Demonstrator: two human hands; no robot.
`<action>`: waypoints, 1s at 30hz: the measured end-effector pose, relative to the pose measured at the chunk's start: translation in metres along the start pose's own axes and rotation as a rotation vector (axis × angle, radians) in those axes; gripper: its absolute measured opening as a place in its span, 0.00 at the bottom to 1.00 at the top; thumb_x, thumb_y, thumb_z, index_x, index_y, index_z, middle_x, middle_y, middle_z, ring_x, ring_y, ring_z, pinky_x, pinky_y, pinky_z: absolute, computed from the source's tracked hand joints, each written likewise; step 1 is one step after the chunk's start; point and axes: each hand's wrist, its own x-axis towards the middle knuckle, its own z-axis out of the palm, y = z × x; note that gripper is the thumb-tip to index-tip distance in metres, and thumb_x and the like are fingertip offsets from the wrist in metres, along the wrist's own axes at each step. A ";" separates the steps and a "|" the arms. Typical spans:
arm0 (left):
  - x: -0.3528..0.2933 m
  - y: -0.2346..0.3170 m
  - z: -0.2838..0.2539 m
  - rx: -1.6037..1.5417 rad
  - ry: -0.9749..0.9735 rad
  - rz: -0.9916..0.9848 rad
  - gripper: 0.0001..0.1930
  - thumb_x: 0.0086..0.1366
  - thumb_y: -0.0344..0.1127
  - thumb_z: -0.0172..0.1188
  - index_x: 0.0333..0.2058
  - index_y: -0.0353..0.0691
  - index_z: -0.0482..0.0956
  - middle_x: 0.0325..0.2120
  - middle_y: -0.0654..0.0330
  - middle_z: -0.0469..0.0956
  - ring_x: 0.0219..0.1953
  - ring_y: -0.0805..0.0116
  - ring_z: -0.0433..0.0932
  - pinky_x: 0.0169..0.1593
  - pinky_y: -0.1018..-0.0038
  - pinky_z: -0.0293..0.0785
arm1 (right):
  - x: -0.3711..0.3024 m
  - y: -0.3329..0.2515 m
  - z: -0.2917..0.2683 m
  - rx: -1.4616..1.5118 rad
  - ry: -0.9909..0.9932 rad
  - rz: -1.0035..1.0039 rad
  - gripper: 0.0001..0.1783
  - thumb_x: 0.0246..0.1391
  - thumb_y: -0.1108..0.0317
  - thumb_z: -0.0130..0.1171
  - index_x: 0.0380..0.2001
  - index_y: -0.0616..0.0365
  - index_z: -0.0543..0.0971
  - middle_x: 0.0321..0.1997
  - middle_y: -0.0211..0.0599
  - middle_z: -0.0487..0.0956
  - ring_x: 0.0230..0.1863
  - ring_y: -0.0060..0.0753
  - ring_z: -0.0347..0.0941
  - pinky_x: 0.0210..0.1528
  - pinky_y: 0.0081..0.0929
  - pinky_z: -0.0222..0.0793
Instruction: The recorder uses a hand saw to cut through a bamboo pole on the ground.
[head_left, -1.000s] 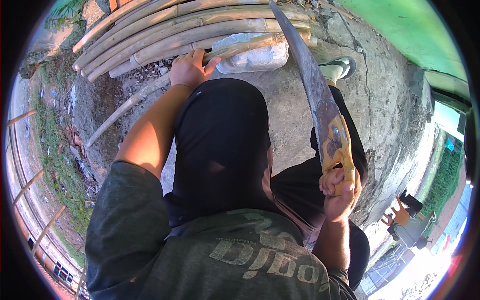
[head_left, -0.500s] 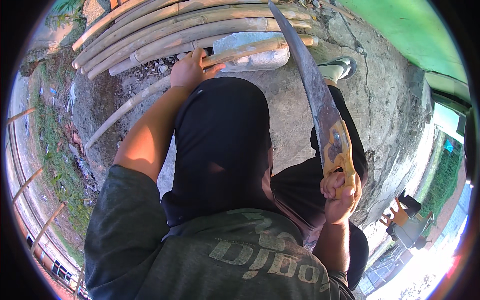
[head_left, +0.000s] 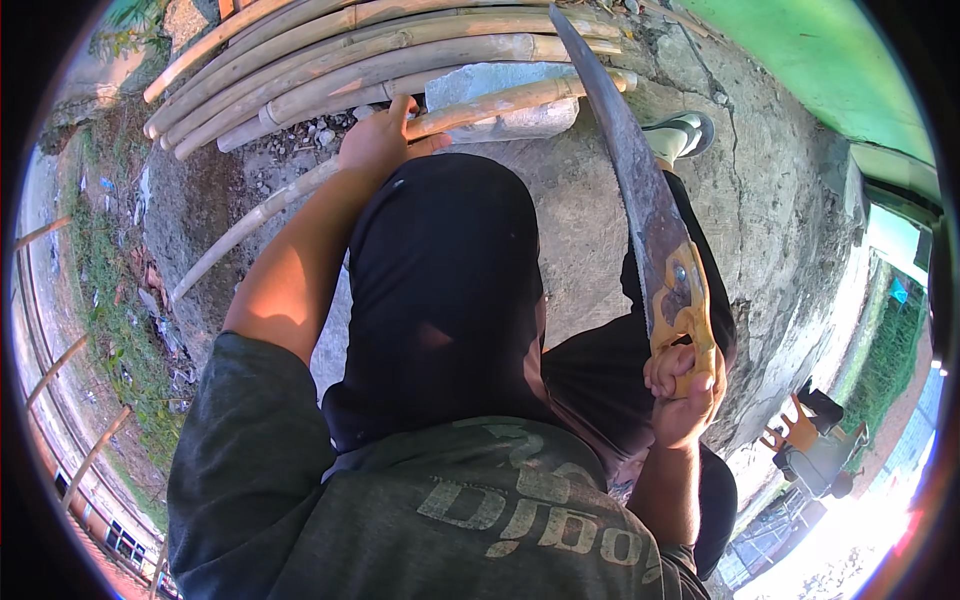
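Note:
My right hand (head_left: 686, 384) is closed around the yellow wooden handle of a handsaw (head_left: 630, 165). Its long, dark blade points up and away, the toothed edge facing left. The tip ends over the far bamboo poles, near the right end of a single bamboo pole (head_left: 500, 102). Whether blade and bamboo touch, I cannot tell. My left hand (head_left: 376, 142) grips that pole near its middle. The pole rests across a pale, rough block (head_left: 535, 124), and its left end slopes down toward the ground.
Several bamboo poles (head_left: 390, 72) lie side by side beyond the block. My foot in a sandal (head_left: 682, 136) is right of the block on cracked concrete (head_left: 775, 235). A green wall (head_left: 830, 60) stands at right; grass and litter (head_left: 110, 300) border the left.
The handsaw and my right hand have shifted slightly to the right. My left hand keeps its hold on the bamboo pole, with barely any movement.

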 end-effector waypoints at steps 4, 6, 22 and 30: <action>0.003 0.004 -0.005 -0.029 -0.079 -0.020 0.39 0.57 0.77 0.54 0.41 0.42 0.77 0.34 0.51 0.82 0.39 0.49 0.82 0.41 0.57 0.77 | 0.000 0.000 0.000 0.000 0.008 -0.012 0.30 0.61 0.37 0.55 0.32 0.57 0.67 0.18 0.28 0.64 0.18 0.21 0.59 0.22 0.22 0.61; 0.004 0.006 -0.009 -0.006 -0.123 -0.025 0.38 0.58 0.76 0.53 0.39 0.41 0.77 0.34 0.52 0.82 0.39 0.49 0.82 0.42 0.57 0.77 | -0.001 0.001 0.000 0.002 0.014 -0.011 0.30 0.60 0.37 0.55 0.32 0.57 0.67 0.18 0.28 0.63 0.18 0.21 0.59 0.22 0.22 0.61; -0.011 0.014 -0.016 0.073 -0.130 -0.007 0.42 0.56 0.80 0.50 0.39 0.39 0.74 0.36 0.47 0.81 0.43 0.47 0.82 0.44 0.55 0.77 | -0.002 0.003 -0.003 0.018 0.034 -0.030 0.32 0.60 0.35 0.55 0.31 0.57 0.66 0.16 0.28 0.63 0.17 0.21 0.58 0.22 0.22 0.61; -0.006 0.011 -0.019 -0.058 -0.274 -0.068 0.35 0.59 0.73 0.56 0.39 0.40 0.74 0.34 0.45 0.81 0.42 0.41 0.80 0.44 0.52 0.73 | -0.002 0.003 -0.003 0.009 0.034 -0.013 0.32 0.60 0.35 0.55 0.31 0.57 0.67 0.16 0.27 0.63 0.17 0.20 0.59 0.22 0.22 0.61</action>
